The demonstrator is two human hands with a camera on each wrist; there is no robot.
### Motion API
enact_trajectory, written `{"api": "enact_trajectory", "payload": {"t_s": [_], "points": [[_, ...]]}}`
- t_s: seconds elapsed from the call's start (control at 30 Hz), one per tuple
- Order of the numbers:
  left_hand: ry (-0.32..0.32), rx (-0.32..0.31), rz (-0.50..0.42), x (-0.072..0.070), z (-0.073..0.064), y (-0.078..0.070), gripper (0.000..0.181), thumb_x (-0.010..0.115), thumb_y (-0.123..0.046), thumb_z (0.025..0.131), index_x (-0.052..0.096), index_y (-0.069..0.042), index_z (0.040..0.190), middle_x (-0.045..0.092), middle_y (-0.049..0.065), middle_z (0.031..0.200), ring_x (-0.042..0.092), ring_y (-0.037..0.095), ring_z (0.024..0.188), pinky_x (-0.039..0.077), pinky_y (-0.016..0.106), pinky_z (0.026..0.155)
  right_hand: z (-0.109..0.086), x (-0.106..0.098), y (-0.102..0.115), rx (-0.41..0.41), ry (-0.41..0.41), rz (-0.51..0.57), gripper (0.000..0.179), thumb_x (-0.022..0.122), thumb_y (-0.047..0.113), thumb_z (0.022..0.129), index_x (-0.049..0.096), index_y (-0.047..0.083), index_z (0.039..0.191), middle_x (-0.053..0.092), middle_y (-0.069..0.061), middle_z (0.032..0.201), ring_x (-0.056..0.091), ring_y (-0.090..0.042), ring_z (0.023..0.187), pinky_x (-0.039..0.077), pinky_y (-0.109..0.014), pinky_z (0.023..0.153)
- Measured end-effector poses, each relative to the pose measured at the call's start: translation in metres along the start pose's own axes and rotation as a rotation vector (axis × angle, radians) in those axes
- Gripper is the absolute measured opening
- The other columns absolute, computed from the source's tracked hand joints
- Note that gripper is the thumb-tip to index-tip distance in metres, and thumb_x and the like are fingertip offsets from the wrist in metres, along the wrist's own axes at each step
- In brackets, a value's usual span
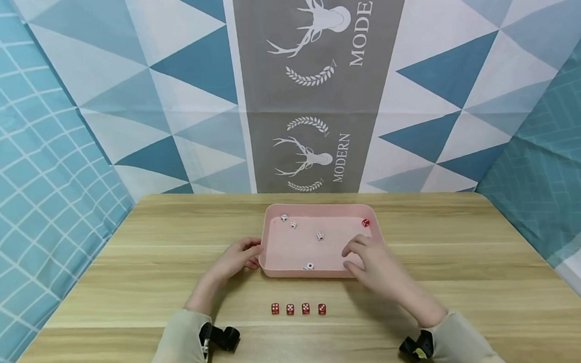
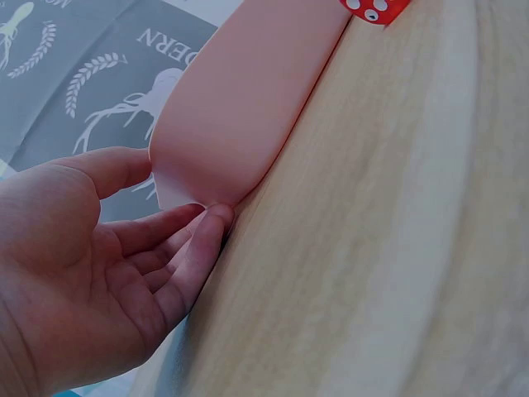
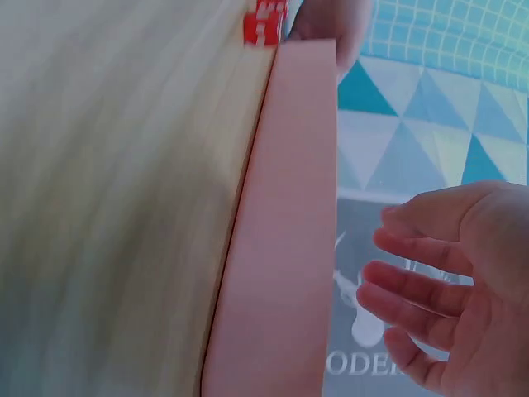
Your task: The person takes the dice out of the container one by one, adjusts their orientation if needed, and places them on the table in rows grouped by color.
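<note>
The pink tray (image 1: 291,257) sits between the two hands. The left hand (image 1: 236,259) holds its end, with the thumb at the rim and the fingertips down low by the table. The right hand (image 1: 374,263) is over the other end. Its fingers bend softly, and there is a wide gap between thumb and fingers.

In the tray, one red die (image 1: 366,222) is just past the right hand's fingers. One white die (image 1: 320,236) is left of those fingers, and another (image 1: 310,265) is left of the right thumb, close to the near wall. Two more white dice (image 1: 293,224) are in the far corner, ahead of the left hand and to its right.

Four red dice (image 1: 305,308) make a row on the wooden table (image 1: 145,270), between the two arms. Far past both hands hangs a cloth with deer (image 1: 264,102).
</note>
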State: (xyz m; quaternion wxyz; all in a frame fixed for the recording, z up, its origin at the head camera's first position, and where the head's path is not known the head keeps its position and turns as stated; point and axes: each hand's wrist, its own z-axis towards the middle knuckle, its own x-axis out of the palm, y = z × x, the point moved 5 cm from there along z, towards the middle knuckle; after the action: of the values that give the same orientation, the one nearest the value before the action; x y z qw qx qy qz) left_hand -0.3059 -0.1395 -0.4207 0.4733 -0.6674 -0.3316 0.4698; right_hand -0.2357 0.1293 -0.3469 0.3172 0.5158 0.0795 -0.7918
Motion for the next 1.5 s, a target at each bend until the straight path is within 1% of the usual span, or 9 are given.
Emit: {"api": "enact_trajectory", "payload": {"t_s": [0.17, 0.3, 0.43, 0.57, 0.67, 0.9, 1.17, 1.33, 1.5], "points": [[-0.02, -0.007, 0.0, 0.0, 0.0, 0.002, 0.038, 0.044, -0.018, 0.087, 0.043, 0.004, 0.118, 0.054, 0.013, 0.09, 0.053, 0.016, 0.069, 0.048, 0.029, 0.066, 0.003, 0.001, -0.025, 0.083, 0.037, 0.014, 0.011, 0.063, 0.017, 0.074, 0.061, 0.014, 0.084, 0.056, 0.004, 0.084, 0.055, -0.014, 0.077, 0.044, -0.032, 0.065], [-0.011, -0.004, -0.005, 0.001, 0.0, 0.001, 0.039, 0.044, -0.018, 0.087, 0.042, 0.004, 0.119, 0.054, 0.014, 0.09, 0.053, 0.016, 0.069, 0.048, 0.029, 0.066, 0.004, 0.004, -0.045, 0.151, 0.073, 0.011, 0.012, 0.062, 0.017, 0.075, 0.061, 0.013, 0.086, 0.058, 0.002, 0.086, 0.055, -0.016, 0.079, 0.041, -0.038, 0.074], [-0.001, 0.007, -0.004, 0.001, 0.0, 0.0, 0.041, 0.045, -0.019, 0.087, 0.041, 0.006, 0.119, 0.054, 0.015, 0.091, 0.053, 0.016, 0.069, 0.048, 0.031, 0.067, 0.008, 0.007, -0.057, 0.13, 0.086, -0.08, 0.015, 0.062, 0.017, 0.075, 0.06, 0.011, 0.088, 0.058, -0.003, 0.089, 0.055, -0.019, 0.08, 0.033, -0.048, 0.082], [0.01, 0.026, 0.0, 0.0, 0.0, -0.002, 0.042, 0.045, -0.019, 0.088, 0.039, 0.007, 0.12, 0.053, 0.017, 0.094, 0.053, 0.016, 0.069, 0.048, 0.033, 0.068, 0.014, 0.012, -0.066, 0.087, 0.107, -0.19, 0.018, 0.061, 0.017, 0.075, 0.06, 0.009, 0.091, 0.057, -0.004, 0.091, 0.056, -0.022, 0.083, 0.031, -0.05, 0.086], [0.008, 0.029, 0.003, -0.001, -0.001, -0.003, 0.042, 0.045, -0.019, 0.088, 0.039, 0.008, 0.12, 0.053, 0.018, 0.095, 0.054, 0.016, 0.07, 0.048, 0.033, 0.068, 0.018, 0.016, -0.07, 0.054, 0.128, -0.236, 0.022, 0.06, 0.02, 0.077, 0.06, 0.008, 0.095, 0.058, -0.006, 0.095, 0.055, -0.023, 0.088, 0.031, -0.049, 0.088], [0.005, 0.019, 0.01, -0.001, -0.001, -0.003, 0.04, 0.044, -0.018, 0.088, 0.04, 0.007, 0.119, 0.053, 0.017, 0.095, 0.054, 0.016, 0.071, 0.048, 0.03, 0.067, 0.023, 0.024, -0.08, 0.064, 0.158, -0.242, 0.028, 0.054, 0.022, 0.082, 0.058, 0.005, 0.103, 0.055, -0.011, 0.104, 0.052, -0.028, 0.094, 0.027, -0.05, 0.093], [0.009, 0.022, 0.01, -0.001, 0.001, -0.002, 0.041, 0.043, -0.018, 0.088, 0.039, 0.007, 0.12, 0.053, 0.018, 0.095, 0.054, 0.016, 0.07, 0.048, 0.03, 0.067, 0.029, 0.035, -0.088, 0.099, 0.267, -0.3, 0.036, 0.052, 0.021, 0.083, 0.052, 0.005, 0.115, 0.048, -0.014, 0.118, 0.042, -0.031, 0.11, 0.019, -0.051, 0.097], [0.009, 0.021, 0.016, -0.002, 0.002, -0.002, 0.041, 0.043, -0.018, 0.088, 0.039, 0.007, 0.12, 0.053, 0.018, 0.096, 0.054, 0.017, 0.072, 0.048, 0.03, 0.068, 0.028, 0.041, -0.091, 0.117, 0.312, -0.321, 0.039, 0.053, 0.021, 0.082, 0.05, 0.007, 0.118, 0.044, -0.015, 0.122, 0.039, -0.033, 0.112, 0.017, -0.052, 0.098], [0.025, 0.02, 0.009, 0.0, 0.002, -0.002, 0.041, 0.043, -0.018, 0.089, 0.038, 0.008, 0.121, 0.052, 0.019, 0.098, 0.054, 0.017, 0.072, 0.048, 0.032, 0.069, 0.026, 0.044, -0.093, 0.116, 0.338, -0.336, 0.039, 0.054, 0.02, 0.081, 0.05, 0.008, 0.118, 0.045, -0.014, 0.12, 0.038, -0.033, 0.111, 0.016, -0.052, 0.098]]}}
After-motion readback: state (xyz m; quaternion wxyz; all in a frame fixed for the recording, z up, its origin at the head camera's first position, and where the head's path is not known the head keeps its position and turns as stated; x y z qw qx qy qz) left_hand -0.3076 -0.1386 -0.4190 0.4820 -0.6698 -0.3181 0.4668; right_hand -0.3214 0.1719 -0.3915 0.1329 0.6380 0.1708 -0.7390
